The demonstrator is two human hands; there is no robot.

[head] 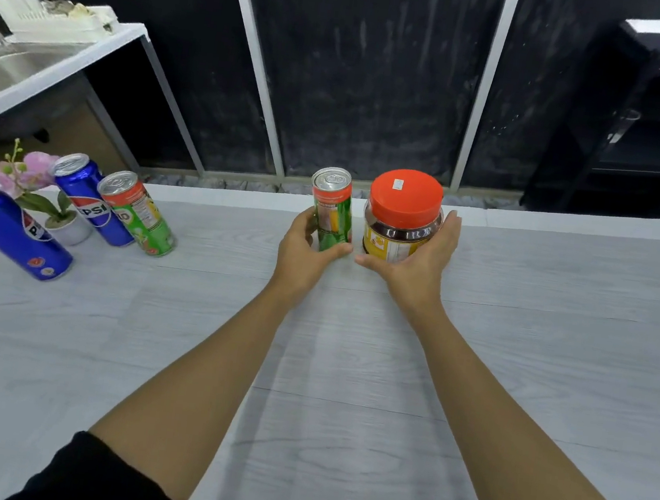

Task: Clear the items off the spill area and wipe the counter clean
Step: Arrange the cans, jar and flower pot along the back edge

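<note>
A green and orange can (334, 208) stands upright near the far edge of the pale wood-grain counter (346, 376). My left hand (305, 253) wraps around its lower part, thumb in front. Beside it on the right stands a jar (403, 217) with an orange lid, dark contents and a yellow label. My right hand (423, 257) cups the jar from the right and front. Both arms reach straight out across the counter. No spill or cloth shows in the head view.
At the far left stand two blue Pepsi cans (89, 199) (10, 231), another green can (139, 212) and a small white pot with pink flowers (41, 198). A metal sink (14, 65) lies beyond on the left. A dark shelf unit (647, 122) stands back right.
</note>
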